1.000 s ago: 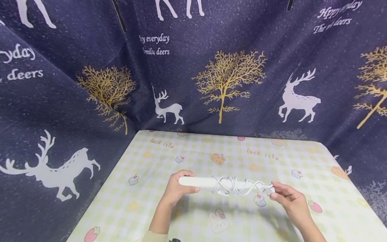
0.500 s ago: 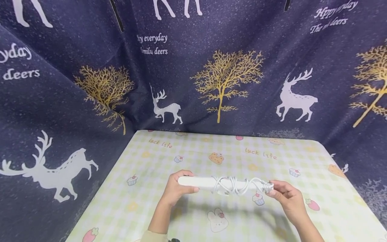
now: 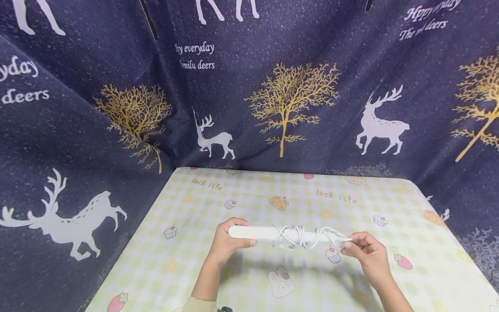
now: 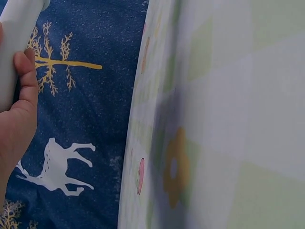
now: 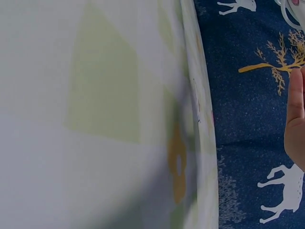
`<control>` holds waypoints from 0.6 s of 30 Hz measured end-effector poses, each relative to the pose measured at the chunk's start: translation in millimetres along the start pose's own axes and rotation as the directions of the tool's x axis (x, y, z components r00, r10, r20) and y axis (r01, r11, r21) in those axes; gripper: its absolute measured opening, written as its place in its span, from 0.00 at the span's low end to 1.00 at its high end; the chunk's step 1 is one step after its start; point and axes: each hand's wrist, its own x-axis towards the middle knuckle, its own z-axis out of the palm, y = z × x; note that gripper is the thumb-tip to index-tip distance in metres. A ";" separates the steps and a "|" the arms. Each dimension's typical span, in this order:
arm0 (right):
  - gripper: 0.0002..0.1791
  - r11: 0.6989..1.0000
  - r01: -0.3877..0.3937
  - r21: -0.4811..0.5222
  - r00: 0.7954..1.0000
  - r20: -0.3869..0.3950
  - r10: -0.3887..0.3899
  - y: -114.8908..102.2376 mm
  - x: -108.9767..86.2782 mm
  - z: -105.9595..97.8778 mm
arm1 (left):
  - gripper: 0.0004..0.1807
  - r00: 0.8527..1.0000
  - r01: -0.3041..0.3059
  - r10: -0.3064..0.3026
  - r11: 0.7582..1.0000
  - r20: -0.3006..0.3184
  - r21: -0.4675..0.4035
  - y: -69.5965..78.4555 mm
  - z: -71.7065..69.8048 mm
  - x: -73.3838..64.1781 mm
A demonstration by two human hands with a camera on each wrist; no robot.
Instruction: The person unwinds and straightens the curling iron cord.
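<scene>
A long white bar-shaped device with a smooth rounded end is held level above the table in the head view. White cord is wound in loose loops round its right half. My left hand grips the rounded left end, thumb on the near side and fingers behind. At the other side my right hand pinches the ribbed end of the cord between thumb and fingers; the fingertips partly hide it. In the left wrist view the device lies in the curled left fingers. Only part of the right hand shows in its wrist view.
A table under a pale green checked cloth with cartoon prints lies below both hands. Dark blue curtains with deer and tree prints hang behind the table and at its sides.
The ribbed cord end has turned a little in my right fingers, and the right hand has shifted slightly left. My left hand keeps its grip on the device.
</scene>
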 end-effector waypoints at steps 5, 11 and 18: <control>0.08 0.995 -0.010 -0.100 0.999 -0.051 0.005 -1.5 0.5 0.9 | 0.23 1.000 0.007 -0.007 1.000 -0.006 -0.016 -1.9 -0.6 -0.1; 0.07 0.977 -0.016 -0.215 0.995 -0.097 -0.005 -1.9 1.2 2.6 | 0.24 1.000 0.011 -0.011 1.000 -0.009 -0.027 -3.1 -0.7 0.7; 0.08 0.974 0.000 -0.226 0.997 -0.080 -0.019 -1.3 1.3 1.1 | 0.24 1.000 0.006 -0.006 1.000 -0.010 -0.028 -4.8 -0.8 1.7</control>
